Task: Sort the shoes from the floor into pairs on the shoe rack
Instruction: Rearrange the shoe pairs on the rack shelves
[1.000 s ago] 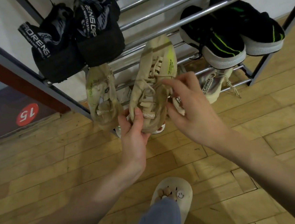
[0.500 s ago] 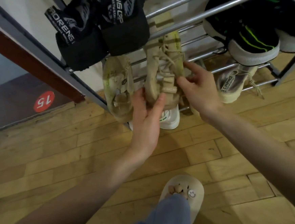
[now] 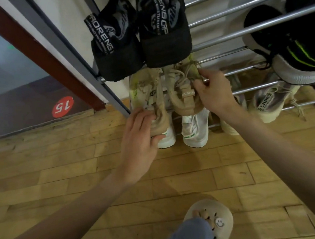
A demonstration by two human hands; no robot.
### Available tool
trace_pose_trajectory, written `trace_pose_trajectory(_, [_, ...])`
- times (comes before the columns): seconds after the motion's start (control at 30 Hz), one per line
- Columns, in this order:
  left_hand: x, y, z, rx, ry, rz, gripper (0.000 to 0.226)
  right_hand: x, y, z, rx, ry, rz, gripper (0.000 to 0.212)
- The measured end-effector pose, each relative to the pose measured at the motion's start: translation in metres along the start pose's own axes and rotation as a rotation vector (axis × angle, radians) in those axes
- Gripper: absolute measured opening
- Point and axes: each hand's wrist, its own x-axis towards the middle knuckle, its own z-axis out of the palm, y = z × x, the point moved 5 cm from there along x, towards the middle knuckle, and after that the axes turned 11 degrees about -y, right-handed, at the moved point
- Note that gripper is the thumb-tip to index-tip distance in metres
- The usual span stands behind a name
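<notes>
- Two beige sneakers sit side by side on the shoe rack's point(image 3: 240, 30) middle rails, below a black pair point(image 3: 138, 36).
- Left hand point(image 3: 137, 139) grasps the left beige sneaker's point(image 3: 147, 97) heel.
- Right hand point(image 3: 213, 92) pinches the right beige sneaker's point(image 3: 181, 91) laces.

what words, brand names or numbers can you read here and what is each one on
"15", upside down, on the round red sticker.
"ORENG", start cut off, on the left black shoe.
"NG CAPO", start hidden, on the right black shoe.
"SIGNE", both ends hidden, on the heel tab of the beige shoe that the right hand holds.
"S CAPRO" on the cream shoe, last letter uncertain.
Smaller print beside these strips is too small to read.
</notes>
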Motion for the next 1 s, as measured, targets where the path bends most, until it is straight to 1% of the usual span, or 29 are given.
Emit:
trace_pose_trajectory(0.13, [0.0, -0.001, -0.01, -0.169, 0.161, -0.002, 0.031, -0.003, 0.001, 0.003, -0.021, -0.027, -0.033, 0.035])
trace_pose_trajectory(0.27, [0.008, -0.001, -0.017, -0.19, 0.262, 0.009, 0.024, -0.008, 0.002, 0.005, -0.043, -0.032, -0.058, 0.034])
trace_pose_trajectory(0.4, [0.025, -0.002, -0.015, -0.173, 0.238, 0.004, 0.025, -0.002, 0.002, 0.008, -0.023, -0.032, -0.046, 0.036])
trace_pose_trajectory(0.53, [0.037, -0.004, -0.011, -0.2, 0.171, -0.05, 0.026, 0.008, -0.003, 0.012, -0.035, -0.004, -0.062, 0.027])
trace_pose_trajectory(0.63, [0.038, -0.005, -0.005, -0.23, 0.133, -0.062, 0.029, 0.016, -0.002, 0.017, -0.059, 0.015, -0.021, 0.024])
trace_pose_trajectory(0.87, [0.035, -0.007, 0.017, -0.237, 0.155, -0.082, 0.042, 0.029, 0.0, 0.028, -0.123, 0.038, 0.008, 0.023])
trace_pose_trajectory(1.0, [0.036, -0.01, 0.021, -0.292, 0.183, -0.097, 0.042, 0.035, 0.008, 0.03, -0.166, -0.022, 0.002, 0.027])
